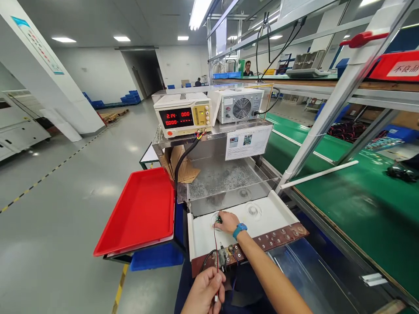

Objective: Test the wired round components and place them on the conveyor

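Observation:
My right hand [229, 222], with a blue band on its wrist, pinches a small green circuit board [218, 219] over the white tray [203, 242]. From the board a thin red and black wire [215, 242] runs down to my left hand [206, 289]. The left fingers are closed on that wire, and a small white connector [216, 298] pokes out below them. Between the hands lies a brown strip [271, 239] with metal studs along the tray's front edge. A small metal fixture [223, 255] with dark cables is mounted on it.
Behind the tray, a power supply [183, 115] with red digits stands on a metal shelf beside a grey unit with a fan [241, 107]. A red tray [144, 205] is at the left. To the right runs a green conveyor belt [360, 209]. A person [248, 69] is in the background.

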Available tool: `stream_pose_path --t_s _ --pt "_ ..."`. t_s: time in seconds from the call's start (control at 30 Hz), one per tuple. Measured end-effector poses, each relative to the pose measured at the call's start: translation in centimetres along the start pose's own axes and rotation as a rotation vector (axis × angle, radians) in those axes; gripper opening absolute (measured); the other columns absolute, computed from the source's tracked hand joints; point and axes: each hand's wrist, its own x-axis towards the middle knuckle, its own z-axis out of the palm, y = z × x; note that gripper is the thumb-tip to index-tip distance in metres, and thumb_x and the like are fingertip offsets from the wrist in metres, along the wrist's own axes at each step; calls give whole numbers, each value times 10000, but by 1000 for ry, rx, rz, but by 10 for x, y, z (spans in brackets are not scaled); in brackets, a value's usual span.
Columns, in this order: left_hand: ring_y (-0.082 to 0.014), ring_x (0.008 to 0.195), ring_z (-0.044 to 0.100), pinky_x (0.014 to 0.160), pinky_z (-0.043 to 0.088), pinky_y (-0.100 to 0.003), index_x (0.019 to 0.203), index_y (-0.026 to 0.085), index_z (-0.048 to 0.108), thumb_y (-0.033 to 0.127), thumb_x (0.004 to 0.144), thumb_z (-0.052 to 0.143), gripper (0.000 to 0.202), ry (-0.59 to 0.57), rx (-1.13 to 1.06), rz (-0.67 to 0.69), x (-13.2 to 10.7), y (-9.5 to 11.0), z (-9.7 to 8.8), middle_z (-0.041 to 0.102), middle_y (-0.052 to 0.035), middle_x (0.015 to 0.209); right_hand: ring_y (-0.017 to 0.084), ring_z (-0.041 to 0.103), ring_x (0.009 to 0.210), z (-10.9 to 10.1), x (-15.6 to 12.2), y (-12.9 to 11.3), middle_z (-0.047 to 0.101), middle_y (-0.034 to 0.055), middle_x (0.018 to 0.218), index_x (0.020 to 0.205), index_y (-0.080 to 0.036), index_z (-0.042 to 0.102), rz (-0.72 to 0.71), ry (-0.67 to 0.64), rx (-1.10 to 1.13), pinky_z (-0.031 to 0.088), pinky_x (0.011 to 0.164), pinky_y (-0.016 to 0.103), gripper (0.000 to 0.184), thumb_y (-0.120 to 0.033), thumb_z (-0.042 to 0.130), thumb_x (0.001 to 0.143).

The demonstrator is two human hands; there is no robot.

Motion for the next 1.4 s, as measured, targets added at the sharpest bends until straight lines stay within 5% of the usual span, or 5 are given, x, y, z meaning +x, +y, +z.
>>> stream_pose_path --t_s 0.37,0.53,0.77,0.9,1.4 --pt "-69 602 551 515 396 -177 901 126 523 538 740 717 483 11 -141 148 25 69 11 598 -29 796 239 645 927 4 3 3 689 103 983 1022 -168 606 49 -17 19 401 715 284 370 -464 600 800" --pt "-68 492 521 413 340 -170 865 131 498 622 707 690 551 113 9 184 54 67 12 608 -18 722 239 649 917 3 2 4 689 100 978 1054 -168 588 57 -19 41 399 703 288 387 -455 586 794" --pt "-101 707 609 604 488 -202 957 126 523 428 755 740 423 -76 -101 237 56 75 13 605 -39 866 238 647 903 5 4 7 690 104 960 1061 -169 583 77 4 53 392 702 288 408 -469 584 784" --pt "-95 686 604 512 433 -169 895 133 522 406 742 751 388 -58 -98 274 59 82 12 582 -29 876 245 646 894 5 5 8 690 116 960 1061 -163 595 78 -5 61 387 693 291 412 -470 564 787" --pt "-145 615 508 591 365 -240 661 142 590 378 726 595 244 332 652 315 112 43 2 590 -28 611 256 632 962 -4 4 9 682 122 1013 1134 -161 598 81 -63 84 403 741 290 485 -477 624 767"
